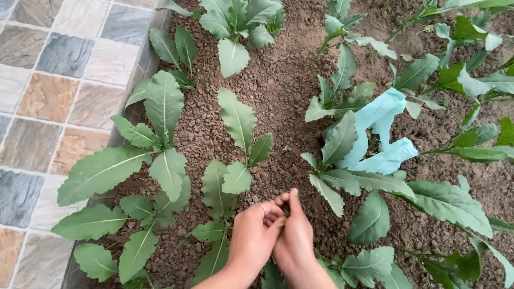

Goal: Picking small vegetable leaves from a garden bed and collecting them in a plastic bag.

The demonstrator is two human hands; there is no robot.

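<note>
Soil bed (278,91): left hand (251,238), right hand (293,235) pressed together.

Paving (48,96) lies left of the soil (278,80); plants (160,112) stand in the soil; the bag (383,136) sits right among leaves; both hands (276,233) meet at the near edge, touching.

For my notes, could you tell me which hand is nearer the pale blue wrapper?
Right. The right hand lies below-left of the pale blue wrapper; the left hand sits farther left.
</note>
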